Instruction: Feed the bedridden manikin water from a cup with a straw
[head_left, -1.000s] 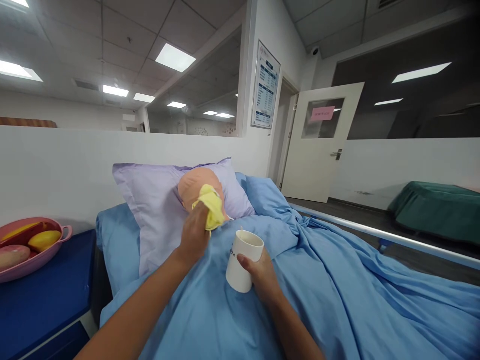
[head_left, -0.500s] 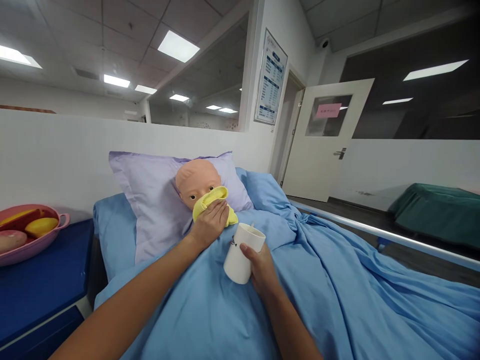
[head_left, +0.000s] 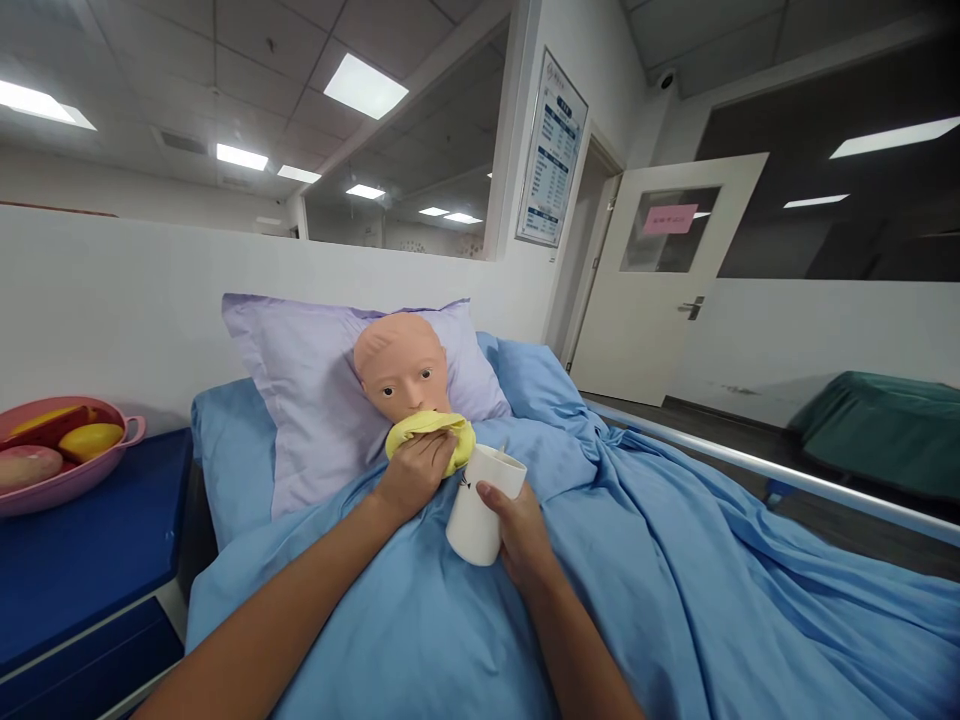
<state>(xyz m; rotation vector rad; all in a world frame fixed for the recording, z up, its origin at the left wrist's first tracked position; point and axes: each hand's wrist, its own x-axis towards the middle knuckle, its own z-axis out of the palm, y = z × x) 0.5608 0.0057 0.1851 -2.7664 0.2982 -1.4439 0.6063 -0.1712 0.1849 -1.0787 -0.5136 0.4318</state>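
Note:
A training manikin's head (head_left: 401,362) lies on a lilac pillow (head_left: 307,385) in a bed, with a blue sheet (head_left: 660,570) drawn up to its chin. My left hand (head_left: 411,473) is closed on a yellow cloth (head_left: 431,430) and presses it against the manikin's mouth and chin. My right hand (head_left: 519,535) grips a white mug (head_left: 480,505) just in front of the chin, held upright over the sheet. Something thin sticks up from the mug's rim; I cannot make it out.
A blue bedside cabinet (head_left: 82,570) stands at the left with a pink bowl (head_left: 71,480) of fruit on it. A metal bed rail (head_left: 765,470) runs along the right side. A white door (head_left: 652,290) stands ajar behind, and a green-covered bed (head_left: 877,425) is far right.
My left hand has drawn the yellow cloth down from the manikin's forehead and eyes to its mouth and chin. The mug has stayed about where it was in my right hand.

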